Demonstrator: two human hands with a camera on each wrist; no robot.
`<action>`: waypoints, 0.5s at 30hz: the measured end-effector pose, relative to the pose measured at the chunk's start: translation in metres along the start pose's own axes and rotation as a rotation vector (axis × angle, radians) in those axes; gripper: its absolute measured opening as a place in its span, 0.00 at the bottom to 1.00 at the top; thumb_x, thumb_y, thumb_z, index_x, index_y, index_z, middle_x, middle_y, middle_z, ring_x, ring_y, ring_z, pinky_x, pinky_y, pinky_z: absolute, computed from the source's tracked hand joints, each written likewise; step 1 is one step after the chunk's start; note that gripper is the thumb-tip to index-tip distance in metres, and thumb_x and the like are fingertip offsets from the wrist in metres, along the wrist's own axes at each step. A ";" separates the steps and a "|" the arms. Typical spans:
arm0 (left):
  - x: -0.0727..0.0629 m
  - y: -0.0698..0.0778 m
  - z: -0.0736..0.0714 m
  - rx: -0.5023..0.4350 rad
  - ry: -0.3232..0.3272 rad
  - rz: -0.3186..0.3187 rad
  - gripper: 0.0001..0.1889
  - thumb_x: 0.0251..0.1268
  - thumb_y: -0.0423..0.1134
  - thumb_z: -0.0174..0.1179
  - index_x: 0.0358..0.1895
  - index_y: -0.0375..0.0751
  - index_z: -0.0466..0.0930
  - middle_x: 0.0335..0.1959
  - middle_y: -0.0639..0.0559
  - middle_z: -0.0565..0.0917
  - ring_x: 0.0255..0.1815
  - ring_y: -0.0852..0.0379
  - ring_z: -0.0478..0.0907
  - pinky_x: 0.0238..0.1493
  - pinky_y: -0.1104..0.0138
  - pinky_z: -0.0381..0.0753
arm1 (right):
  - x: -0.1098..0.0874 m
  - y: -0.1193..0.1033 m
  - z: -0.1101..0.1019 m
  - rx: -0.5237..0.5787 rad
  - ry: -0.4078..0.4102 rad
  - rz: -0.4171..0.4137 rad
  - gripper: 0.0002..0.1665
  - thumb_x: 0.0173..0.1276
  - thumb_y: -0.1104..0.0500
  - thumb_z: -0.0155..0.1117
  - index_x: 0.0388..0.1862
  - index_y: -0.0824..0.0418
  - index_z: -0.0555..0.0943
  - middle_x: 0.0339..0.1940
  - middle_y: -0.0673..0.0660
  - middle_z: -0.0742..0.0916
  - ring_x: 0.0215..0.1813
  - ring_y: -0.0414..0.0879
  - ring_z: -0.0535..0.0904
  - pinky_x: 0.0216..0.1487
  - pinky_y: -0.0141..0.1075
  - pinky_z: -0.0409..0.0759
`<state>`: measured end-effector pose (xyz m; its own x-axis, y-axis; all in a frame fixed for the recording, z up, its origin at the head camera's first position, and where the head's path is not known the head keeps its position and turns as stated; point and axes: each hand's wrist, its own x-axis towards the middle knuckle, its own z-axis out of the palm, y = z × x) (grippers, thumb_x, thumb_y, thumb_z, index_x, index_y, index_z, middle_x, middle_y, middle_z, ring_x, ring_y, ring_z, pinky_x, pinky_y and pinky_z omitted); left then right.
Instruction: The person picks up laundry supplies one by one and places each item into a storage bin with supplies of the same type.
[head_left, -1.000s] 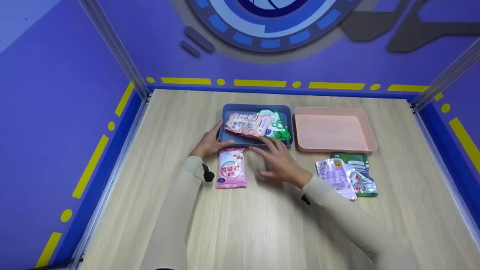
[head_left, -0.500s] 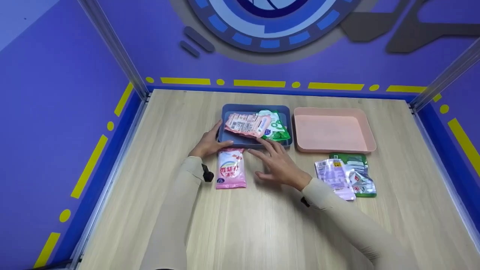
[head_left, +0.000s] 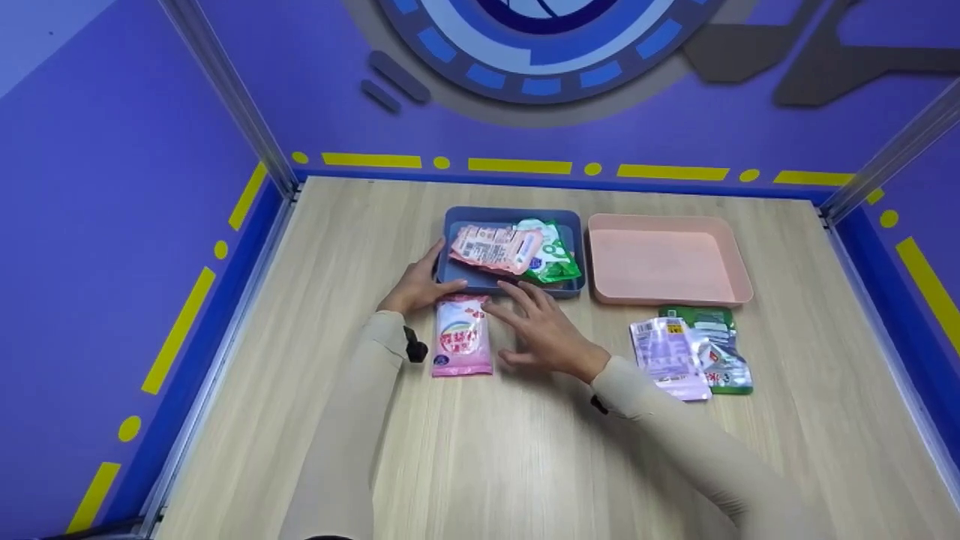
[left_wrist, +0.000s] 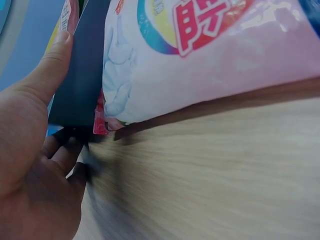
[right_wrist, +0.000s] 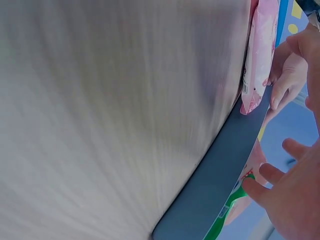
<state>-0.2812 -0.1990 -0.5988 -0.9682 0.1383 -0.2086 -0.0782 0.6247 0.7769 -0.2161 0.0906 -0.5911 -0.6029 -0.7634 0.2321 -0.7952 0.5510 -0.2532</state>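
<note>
My left hand [head_left: 418,287] grips the front left corner of the blue tray [head_left: 511,288]. Its thumb [left_wrist: 54,57] lies at the rim while the other fingers bend round the outside. Inside that tray lie a pink packet [head_left: 495,247] and a green-and-white packet [head_left: 556,255], partly overlapping. My right hand [head_left: 547,330], fingers spread, hovers by the tray's front edge and holds nothing; contact with the rim cannot be told. Between my hands a plump pink-and-white packet [head_left: 462,337] lies on the table against the tray's front, as the left wrist view also shows.
A pink tray [head_left: 667,292] with nothing in it stands right of the blue one. In front of it a purple packet [head_left: 667,352] overlaps a green packet [head_left: 724,352]. Purple panels [head_left: 525,142] border the wooden table [head_left: 487,465] at the back and sides.
My right hand has shifted slightly left, towards the pink-and-white packet. The left hand, trays and packets stay where they were.
</note>
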 end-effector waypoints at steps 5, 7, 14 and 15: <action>0.000 0.000 0.000 -0.005 -0.002 0.001 0.57 0.62 0.58 0.72 0.86 0.56 0.40 0.84 0.42 0.53 0.83 0.43 0.51 0.81 0.52 0.52 | 0.004 -0.003 0.002 -0.006 -0.032 -0.004 0.53 0.60 0.34 0.74 0.81 0.41 0.64 0.83 0.62 0.59 0.77 0.71 0.57 0.71 0.71 0.61; 0.000 0.000 0.000 -0.001 -0.004 0.007 0.57 0.62 0.58 0.71 0.86 0.54 0.40 0.84 0.42 0.53 0.83 0.43 0.51 0.81 0.52 0.53 | 0.006 -0.005 0.003 -0.012 -0.050 -0.004 0.53 0.60 0.32 0.73 0.82 0.39 0.63 0.83 0.62 0.59 0.78 0.70 0.57 0.71 0.70 0.61; 0.001 -0.002 0.000 0.011 -0.003 0.035 0.57 0.64 0.57 0.71 0.85 0.50 0.41 0.84 0.42 0.53 0.82 0.44 0.52 0.81 0.53 0.53 | 0.014 -0.014 0.005 -0.013 -0.086 -0.042 0.57 0.59 0.29 0.72 0.83 0.38 0.59 0.83 0.63 0.60 0.78 0.69 0.57 0.73 0.69 0.59; 0.001 -0.002 0.000 0.008 -0.005 0.035 0.56 0.64 0.56 0.71 0.85 0.50 0.41 0.84 0.42 0.53 0.82 0.44 0.52 0.81 0.52 0.53 | 0.015 -0.015 0.006 -0.017 -0.088 -0.048 0.57 0.59 0.28 0.72 0.83 0.38 0.59 0.83 0.63 0.60 0.78 0.69 0.57 0.73 0.69 0.59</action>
<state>-0.2823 -0.1997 -0.6004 -0.9692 0.1635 -0.1844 -0.0426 0.6258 0.7788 -0.2129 0.0685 -0.5891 -0.5565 -0.8153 0.1601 -0.8245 0.5180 -0.2278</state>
